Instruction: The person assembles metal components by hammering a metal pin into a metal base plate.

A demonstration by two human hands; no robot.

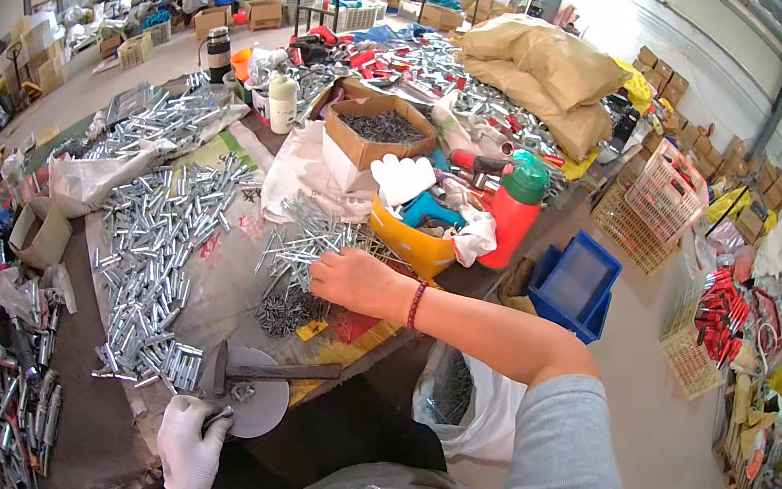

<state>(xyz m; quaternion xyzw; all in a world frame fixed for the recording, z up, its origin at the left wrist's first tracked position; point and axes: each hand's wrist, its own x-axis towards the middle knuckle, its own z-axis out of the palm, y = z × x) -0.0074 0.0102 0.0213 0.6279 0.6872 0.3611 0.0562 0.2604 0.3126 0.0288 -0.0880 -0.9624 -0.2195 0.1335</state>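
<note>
My left hand (190, 447), in a white glove, is closed on a small dark metal piece (220, 415) at the bench's near edge. Beside it lies a hammer (289, 370), its head resting on a round pale disc (256, 415) with a few small metal bits. My bare right hand (357, 281) reaches across to a heap of thin silver rods (309, 237). Its fingers curl down at the heap's edge; what they hold is hidden. Small dark screws (281, 315) are heaped just below that hand. Many silver metal tubes (152, 254) spread over the bench's left side.
A cardboard box of dark screws (383, 126), a yellow bin (412, 239) and a red bottle with a green lid (515, 213) stand beyond my right hand. Blue crates (575, 284) sit to the right. A white sack (487, 416) stands below my right arm.
</note>
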